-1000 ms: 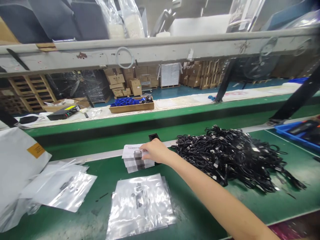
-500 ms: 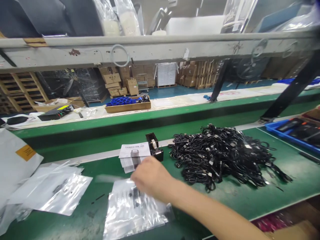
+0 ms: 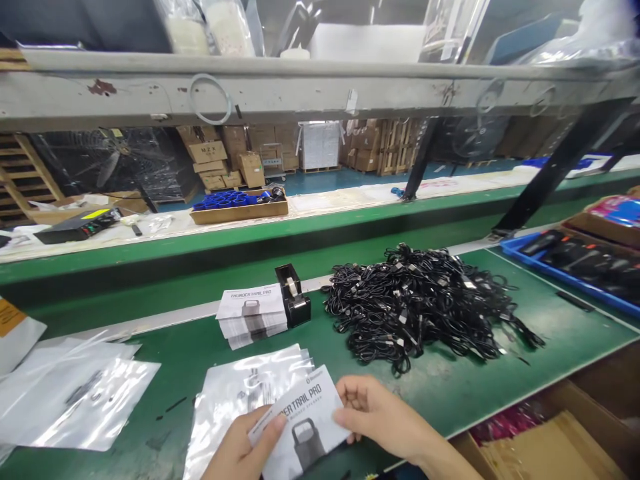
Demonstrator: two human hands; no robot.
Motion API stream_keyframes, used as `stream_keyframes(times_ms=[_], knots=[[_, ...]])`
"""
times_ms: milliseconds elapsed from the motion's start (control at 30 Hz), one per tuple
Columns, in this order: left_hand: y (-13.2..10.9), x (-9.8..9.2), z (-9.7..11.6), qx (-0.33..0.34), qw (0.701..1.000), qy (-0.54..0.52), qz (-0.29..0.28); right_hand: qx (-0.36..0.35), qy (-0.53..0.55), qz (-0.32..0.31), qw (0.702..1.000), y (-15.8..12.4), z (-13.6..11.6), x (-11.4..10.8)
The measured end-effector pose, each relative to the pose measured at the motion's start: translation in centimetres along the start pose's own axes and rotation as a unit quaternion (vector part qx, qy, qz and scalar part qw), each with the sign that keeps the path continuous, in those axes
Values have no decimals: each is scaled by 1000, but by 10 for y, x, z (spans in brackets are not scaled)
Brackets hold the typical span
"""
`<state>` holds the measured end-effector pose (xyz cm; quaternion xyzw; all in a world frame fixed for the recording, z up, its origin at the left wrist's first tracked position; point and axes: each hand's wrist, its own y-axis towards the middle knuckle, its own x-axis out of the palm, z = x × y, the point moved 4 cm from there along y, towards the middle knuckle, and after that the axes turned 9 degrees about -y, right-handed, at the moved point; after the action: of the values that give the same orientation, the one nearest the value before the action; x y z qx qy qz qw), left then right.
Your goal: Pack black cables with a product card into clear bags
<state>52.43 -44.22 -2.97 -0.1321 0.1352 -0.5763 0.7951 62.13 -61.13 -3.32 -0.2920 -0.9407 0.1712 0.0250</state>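
Note:
A white printed booklet (image 3: 313,417) reading "Trail Pro" is held between my two hands at the bottom centre. My left hand (image 3: 247,443) pinches its left side, thumb on top. At its right edge, my right hand (image 3: 367,413) grips it between thumb and curled fingers. Clear plastic bags (image 3: 215,400) lie flat just behind and left of my left hand. Behind them sits a stack of the same booklets (image 3: 253,313), touching a black tape dispenser (image 3: 295,300). To the right is a large heap of coiled black cables (image 3: 420,307).
More plastic bags (image 3: 85,400) lie at the left. A blue tray (image 3: 590,267) of black items stands at the right. A box of blue parts (image 3: 240,207) rests on the rear ledge, under an overhead beam (image 3: 300,93). An open carton (image 3: 545,447) is at lower right.
My right hand has come back from the booklet stack towards me and now holds a booklet. My left hand has come into view, gripping it too. The view has shifted to the right.

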Motion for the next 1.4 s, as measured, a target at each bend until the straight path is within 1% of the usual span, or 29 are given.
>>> stream_keyframes(times_ms=[33,67,100,167,200,233,300,400,467,533,633,733,867,933,1000,1133,1200,1300,1400], knots=[[4,5,1,11,1000,-1,-19,4,-11,18,1000,0,5,-6],[8,7,0,24,999,2,-24,2,-36,50,998,0,10,-13],[12,5,-1,38,999,16,-16,-4,-70,96,993,0,15,-21],[20,-4,-5,62,994,83,25,-19,-145,195,970,-3,24,-37],[23,-9,-7,73,988,127,41,-17,-170,223,960,-4,28,-43],[26,-13,-8,83,981,168,53,-10,-185,234,955,-6,33,-48],[28,-18,-6,110,964,230,68,9,-195,226,954,-8,42,-52],[27,-14,0,145,939,293,105,7,-198,218,956,-10,47,-53],[28,-7,4,139,927,325,127,3,-179,208,962,-11,46,-52],[31,0,5,116,921,347,135,4,-139,193,971,-12,43,-51],[36,5,4,95,918,360,133,6,-78,180,981,-16,39,-51],[39,5,2,96,918,364,122,7,-31,176,984,-18,37,-49],[34,7,1,143,911,369,117,2,26,189,982,-13,37,-38],[29,10,0,164,907,364,131,-2,51,202,978,-8,37,-30],[26,12,-2,169,907,356,149,-1,64,213,975,-3,36,-22],[22,16,-6,173,906,345,174,9,45,234,971,-2,37,-13],[21,16,-7,184,905,338,181,18,23,232,972,-5,39,-12],[19,17,-8,195,905,330,185,44,-7,208,977,-10,45,-11],[18,19,-9,209,906,321,180,51,-17,163,985,-14,46,-9]])
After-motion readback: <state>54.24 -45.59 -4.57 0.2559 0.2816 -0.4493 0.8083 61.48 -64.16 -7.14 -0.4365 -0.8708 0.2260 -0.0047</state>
